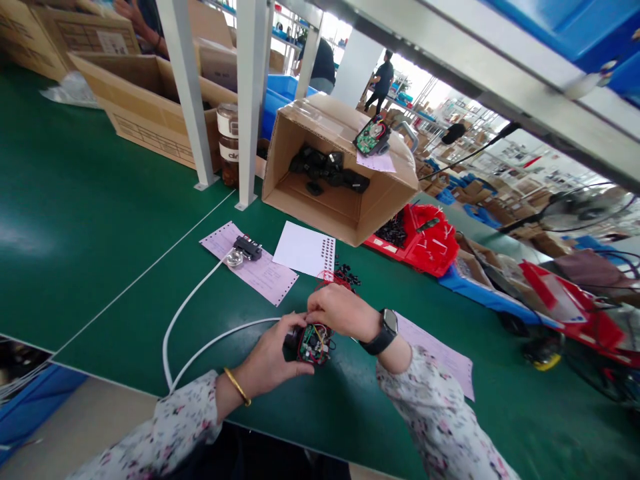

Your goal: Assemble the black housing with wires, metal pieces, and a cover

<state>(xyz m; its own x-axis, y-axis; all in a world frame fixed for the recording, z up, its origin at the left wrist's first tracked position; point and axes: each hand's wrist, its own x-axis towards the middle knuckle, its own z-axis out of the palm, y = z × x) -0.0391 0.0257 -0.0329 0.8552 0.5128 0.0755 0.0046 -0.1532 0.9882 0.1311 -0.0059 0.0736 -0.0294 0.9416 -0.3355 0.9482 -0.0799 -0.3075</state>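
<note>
My left hand (273, 360) grips a small black unit with an exposed green circuit board and coloured wires (314, 344) just above the green table (100, 220). My right hand (340, 310), with a black watch on its wrist, rests its fingers on the top of the same unit. A white cable (187, 313) loops from the unit's left side toward a small black part (247, 248) lying on a pink paper (260, 270).
An open cardboard box (345, 207) lying on its side holds black parts; another circuit-board unit (373, 137) sits on top. A white notepad (304, 249), loose black pieces (347, 273), a red bin (425, 243), a jar (229, 143). People stand in the far background.
</note>
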